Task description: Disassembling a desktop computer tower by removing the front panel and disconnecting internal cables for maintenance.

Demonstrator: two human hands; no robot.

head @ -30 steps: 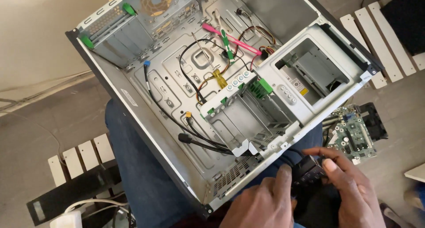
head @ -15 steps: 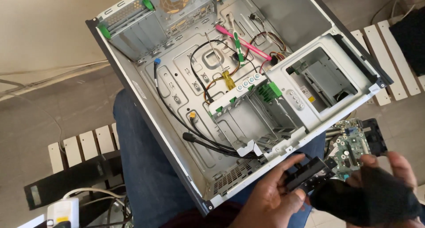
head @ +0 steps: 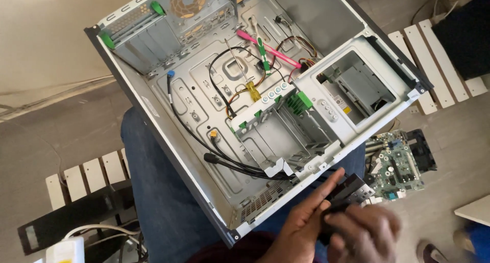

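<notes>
Hands, left hand [head: 301,224] and right hand [head: 363,235], both grip a black bracket [head: 352,191] (beside the open computer case [head: 204,156]).

Small black metal-edged part [head: 349,191], tilted, just below open case's edge.

The person wears dark blue jeans [head: 158,202] and a dark maroon top [head: 229,250], and both hands [head: 337,227] are bare, without gloves.
</notes>
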